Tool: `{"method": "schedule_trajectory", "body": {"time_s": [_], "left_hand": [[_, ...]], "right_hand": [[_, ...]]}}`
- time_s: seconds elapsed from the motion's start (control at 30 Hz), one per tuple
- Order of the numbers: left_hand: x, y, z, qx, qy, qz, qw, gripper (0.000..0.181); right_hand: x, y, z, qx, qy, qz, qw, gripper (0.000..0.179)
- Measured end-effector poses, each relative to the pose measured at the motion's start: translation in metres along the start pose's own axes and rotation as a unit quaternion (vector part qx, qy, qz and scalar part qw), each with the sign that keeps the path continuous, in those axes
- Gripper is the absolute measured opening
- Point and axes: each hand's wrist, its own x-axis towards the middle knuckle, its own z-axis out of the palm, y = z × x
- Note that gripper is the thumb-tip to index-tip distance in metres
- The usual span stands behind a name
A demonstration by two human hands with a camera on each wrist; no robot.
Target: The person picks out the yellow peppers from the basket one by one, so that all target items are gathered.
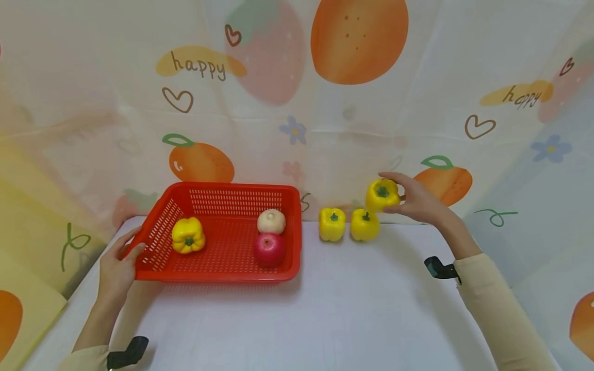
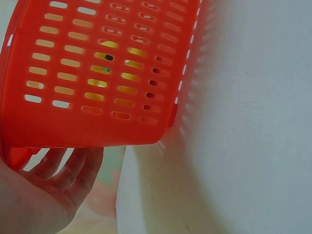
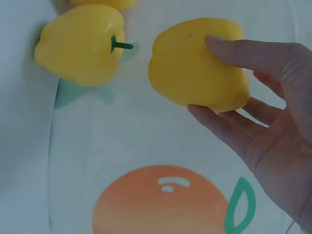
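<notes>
My right hand (image 1: 415, 198) grips a yellow bell pepper (image 1: 382, 195) between thumb and fingers, raised above the back of the table. Two more yellow bell peppers stand below it, a nearer one (image 1: 364, 225) and one (image 1: 331, 224) to its left. In the right wrist view the held pepper (image 3: 199, 66) shows its smooth side, thumb on top. My left hand (image 1: 116, 268) grips the left rim of a red plastic basket (image 1: 223, 278); in the left wrist view its fingers (image 2: 73, 170) curl at the rim. Inside the basket lies another yellow bell pepper (image 1: 188, 235).
At the basket's right end, a whitish round vegetable (image 1: 271, 221) sits behind a dark pink, apple-like fruit (image 1: 269, 250). The white table (image 1: 352, 309) meets a fruit-printed cloth backdrop (image 1: 339, 108) right behind the peppers.
</notes>
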Motion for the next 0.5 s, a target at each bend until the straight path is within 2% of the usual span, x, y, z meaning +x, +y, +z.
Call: {"method": "schedule_trajectory", "body": {"time_s": [0.17, 0.37, 0.5], "left_hand": [[0.000, -0.001, 0.000, -0.009, 0.003, 0.002, 1.0000, 0.049], [0.000, -0.001, 0.000, -0.002, 0.006, 0.006, 1.0000, 0.049], [0.001, -0.001, -0.001, -0.019, 0.010, 0.007, 0.9998, 0.048]], "right_hand": [[-0.008, 0.012, -0.005, 0.010, -0.009, 0.013, 0.9998, 0.082], [-0.018, 0.030, -0.009, 0.014, -0.010, 0.015, 0.9997, 0.080], [-0.022, 0.041, -0.008, 0.004, -0.016, 0.009, 0.9998, 0.077]]}}
